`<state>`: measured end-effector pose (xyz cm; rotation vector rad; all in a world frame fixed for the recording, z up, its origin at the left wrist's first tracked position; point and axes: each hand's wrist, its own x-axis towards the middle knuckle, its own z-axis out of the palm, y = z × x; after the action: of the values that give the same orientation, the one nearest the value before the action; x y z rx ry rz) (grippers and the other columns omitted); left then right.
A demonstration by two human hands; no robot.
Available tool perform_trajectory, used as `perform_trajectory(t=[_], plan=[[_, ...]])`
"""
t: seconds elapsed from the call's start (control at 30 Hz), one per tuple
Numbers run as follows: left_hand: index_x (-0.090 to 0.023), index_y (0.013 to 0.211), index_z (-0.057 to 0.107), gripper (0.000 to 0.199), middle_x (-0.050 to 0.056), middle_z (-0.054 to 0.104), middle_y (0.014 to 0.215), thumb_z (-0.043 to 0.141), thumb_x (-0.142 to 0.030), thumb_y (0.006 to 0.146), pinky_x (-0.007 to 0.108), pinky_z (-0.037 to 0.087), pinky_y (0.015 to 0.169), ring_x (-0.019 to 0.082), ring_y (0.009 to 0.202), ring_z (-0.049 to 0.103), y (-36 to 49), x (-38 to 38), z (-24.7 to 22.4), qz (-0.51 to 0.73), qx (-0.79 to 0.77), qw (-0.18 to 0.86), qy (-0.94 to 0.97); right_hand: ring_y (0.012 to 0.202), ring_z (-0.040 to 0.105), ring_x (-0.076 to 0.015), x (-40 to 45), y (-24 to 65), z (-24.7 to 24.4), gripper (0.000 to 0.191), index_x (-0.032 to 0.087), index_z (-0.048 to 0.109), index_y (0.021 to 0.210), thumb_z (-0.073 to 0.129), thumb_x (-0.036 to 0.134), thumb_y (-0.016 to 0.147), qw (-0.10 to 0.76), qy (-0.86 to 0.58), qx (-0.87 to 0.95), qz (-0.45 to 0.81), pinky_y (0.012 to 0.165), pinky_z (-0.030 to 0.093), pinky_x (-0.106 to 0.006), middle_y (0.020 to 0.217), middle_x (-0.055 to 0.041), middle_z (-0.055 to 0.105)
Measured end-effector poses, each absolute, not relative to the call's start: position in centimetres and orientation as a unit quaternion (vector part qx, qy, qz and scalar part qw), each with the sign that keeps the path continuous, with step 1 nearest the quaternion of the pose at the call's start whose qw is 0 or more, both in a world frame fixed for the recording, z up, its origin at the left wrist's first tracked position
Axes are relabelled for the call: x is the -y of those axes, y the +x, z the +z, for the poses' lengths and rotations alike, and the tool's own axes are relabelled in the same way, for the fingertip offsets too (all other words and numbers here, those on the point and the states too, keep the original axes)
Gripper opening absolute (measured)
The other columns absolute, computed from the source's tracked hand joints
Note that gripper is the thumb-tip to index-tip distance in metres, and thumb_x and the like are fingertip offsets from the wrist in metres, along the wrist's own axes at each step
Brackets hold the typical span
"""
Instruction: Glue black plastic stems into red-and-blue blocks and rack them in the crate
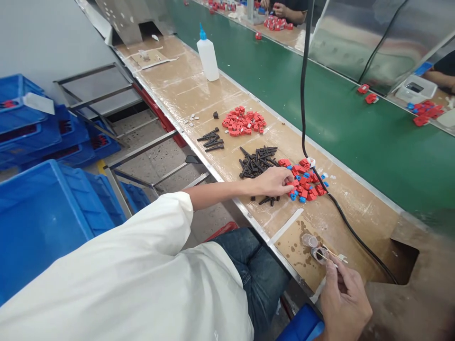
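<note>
Left hand (274, 182) is nearer the red-and-blue parts (303, 192), heaped at its 3 o'clock, against the fingertips; cannot tell whether these pinch one. Right hand (344, 296) pinches a thin stick (324, 258), long axis toward 10 o'clock, at a small cup (314, 254).

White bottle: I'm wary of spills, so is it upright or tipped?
Upright: the bottle rests on its base on the worktable, blue nozzle pointing up.
</note>
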<state>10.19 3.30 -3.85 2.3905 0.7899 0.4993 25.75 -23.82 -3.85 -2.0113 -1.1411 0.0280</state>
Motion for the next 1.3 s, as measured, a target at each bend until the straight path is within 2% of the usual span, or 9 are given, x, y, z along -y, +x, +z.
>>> perform_trajectory(t=[0.13, 0.37, 0.47, 0.53, 0.7, 0.83, 0.97, 1.07, 1.3], plan=[[-0.013, 0.102, 0.066, 0.02, 0.006, 0.07, 0.091, 0.059, -0.027, 0.09, 0.026, 0.05, 0.079, 0.014, 0.079, 0.065, 10.4, -2.7, -3.8, 0.223, -0.23, 0.324, 0.89, 0.072, 0.062, -0.0163, 23.7, 25.6, -3.8, 0.037, 0.017, 0.077, 0.097, 0.06, 0.05, 0.092, 0.409, -0.794, 0.45, 0.012, 0.071, 0.049, -0.028, 0.086, -0.007, 0.07], [-0.013, 0.1, 0.066, 0.021, 0.013, 0.063, 0.103, 0.052, -0.027, 0.096, 0.029, 0.047, 0.081, 0.021, 0.096, 0.062, 11.5, -1.1, -4.1, 0.101, -0.073, 0.193, 0.973, 0.075, 0.064, -0.0167, 23.5, 25.8, -4.3, 0.033, 0.017, 0.077, 0.097, 0.062, 0.045, 0.092, 0.412, -0.781, 0.47, 0.009, 0.072, 0.049, -0.028, 0.088, -0.0079, 0.071], [-0.015, 0.107, 0.065, 0.031, 0.013, 0.06, 0.105, 0.047, -0.039, 0.1, 0.03, 0.047, 0.08, 0.021, 0.095, 0.061, 11.4, -1.3, -3.5, 0.084, -0.05, 0.189, 0.977, 0.071, 0.062, -0.0152, 23.6, 25.8, -4.3, 0.033, 0.016, 0.077, 0.097, 0.062, 0.045, 0.093, 0.404, -0.784, 0.471, 0.008, 0.069, 0.048, -0.027, 0.087, -0.0072, 0.07], [-0.017, 0.115, 0.065, 0.033, 0.013, 0.059, 0.109, 0.054, -0.042, 0.096, 0.03, 0.046, 0.073, 0.022, 0.095, 0.06, 11.1, -1.7, -3.0, 0.069, -0.023, 0.179, 0.981, 0.068, 0.061, -0.0144, 23.6, 25.7, -4.2, 0.034, 0.016, 0.076, 0.098, 0.061, 0.047, 0.093, 0.4, -0.787, 0.469, 0.012, 0.067, 0.048, -0.027, 0.086, -0.0067, 0.07], [-0.025, 0.12, 0.067, 0.039, 0.013, 0.06, 0.112, 0.066, -0.019, 0.081, 0.03, 0.037, 0.056, 0.026, 0.103, 0.059, 11.8, -1.9, -2.5, 0.05, 0.036, 0.122, 0.991, 0.066, 0.059, -0.0146, 23.3, 25.6, -3.9, 0.04, 0.016, 0.077, 0.097, 0.059, 0.052, 0.093, 0.389, -0.795, 0.464, 0.021, 0.066, 0.047, -0.027, 0.083, -0.0066, 0.069], [-0.028, 0.11, 0.071, 0.037, 0.01, 0.062, 0.11, 0.068, -0.013, 0.076, 0.031, 0.037, 0.053, 0.023, 0.091, 0.062, 12.8, -1.8, -2.2, 0.039, 0.053, 0.145, 0.987, 0.069, 0.062, -0.0156, 23.5, 25.6, -4.0, 0.038, 0.017, 0.077, 0.098, 0.059, 0.05, 0.093, 0.389, -0.794, 0.467, 0.021, 0.068, 0.049, -0.028, 0.086, -0.0076, 0.071], [-0.015, 0.11, 0.068, 0.024, 0.014, 0.066, 0.104, 0.056, -0.017, 0.089, 0.032, 0.045, 0.063, 0.021, 0.078, 0.064, 12.9, -1.1, -1.8, 0.029, 0.001, 0.154, 0.988, 0.071, 0.063, -0.0155, 23.7, 25.6, -4.0, 0.034, 0.016, 0.076, 0.1, 0.06, 0.045, 0.093, 0.398, -0.785, 0.474, 0.021, 0.069, 0.049, -0.028, 0.089, -0.0078, 0.072], [-0.006, 0.102, 0.068, 0.035, 0.019, 0.068, 0.092, 0.046, -0.034, 0.099, 0.035, 0.049, 0.068, 0.026, 0.078, 0.067, 13.1, 0.2, -2.2, 0.015, -0.086, 0.131, 0.987, 0.071, 0.063, -0.0152, 23.5, 25.5, -3.9, 0.033, 0.016, 0.076, 0.098, 0.06, 0.044, 0.094, 0.399, -0.784, 0.476, 0.021, 0.069, 0.05, -0.028, 0.088, -0.0075, 0.072], [-0.006, 0.098, 0.067, 0.023, 0.021, 0.07, 0.094, 0.062, -0.027, 0.091, 0.034, 0.051, 0.072, 0.028, 0.086, 0.07, 14.0, 2.0, -3.4, 0.006, -0.161, 0.168, 0.973, 0.075, 0.065, -0.0164, 23.8, 25.6, -4.2, 0.033, 0.017, 0.076, 0.102, 0.059, 0.044, 0.095, 0.392, -0.782, 0.484, 0.009, 0.074, 0.051, -0.029, 0.09, -0.0082, 0.072]])
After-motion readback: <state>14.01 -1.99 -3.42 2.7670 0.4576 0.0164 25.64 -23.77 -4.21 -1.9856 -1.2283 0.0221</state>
